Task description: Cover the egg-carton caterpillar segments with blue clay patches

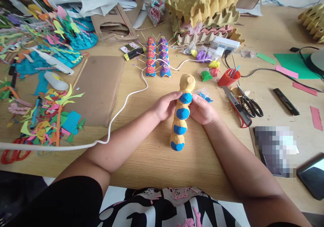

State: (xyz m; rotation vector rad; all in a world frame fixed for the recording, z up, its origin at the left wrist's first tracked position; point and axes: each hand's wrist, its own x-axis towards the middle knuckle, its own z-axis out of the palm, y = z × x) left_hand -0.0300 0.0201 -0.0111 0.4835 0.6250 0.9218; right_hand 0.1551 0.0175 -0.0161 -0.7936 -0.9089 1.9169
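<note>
Between my hands is a yellow egg-carton caterpillar, a row of bumps with blue clay patches along it. My left hand grips its upper part from the left, thumb near the top blue patch. On the other side my right hand pinches the same part, its fingers partly hidden behind the piece. A small bag of blue clay lies just beyond my right hand. Farther back stand a red-and-blue caterpillar and a purple-and-blue caterpillar, with pins sticking out.
Egg trays are stacked at the back. A white cord crosses the table and my left forearm. To the right are a red cup, a box cutter and black scissors. Paper scraps and cardboard lie left.
</note>
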